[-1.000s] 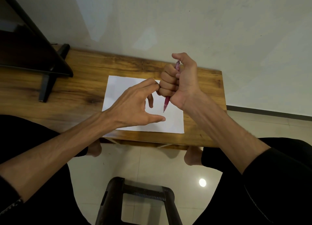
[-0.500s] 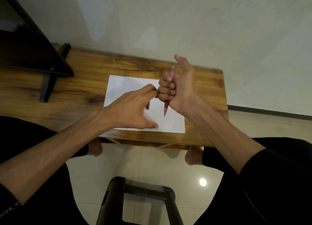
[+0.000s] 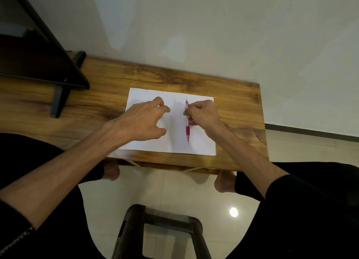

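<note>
The right hand point(image 3: 202, 115) pinches the red pen point(image 3: 187, 131), tip toward 6 o'clock, over the white paper point(image 3: 174, 147). At its 9 o'clock the left hand point(image 3: 143, 122) hovers loosely curled, holding nothing

Dim, flat indoor light. One lamp glare spot is recorded on the floor tiles point(image 3: 233, 212). Soft shadows are cast across the paper point(image 3: 173, 138). Frame edges are bowed by wide-angle distortion.

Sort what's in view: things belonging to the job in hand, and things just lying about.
In use: pink pen, gripped by the right hand; white paper under it; left hand over the paper.
Lying about: black stand on the wooden table; dark stool.
</note>
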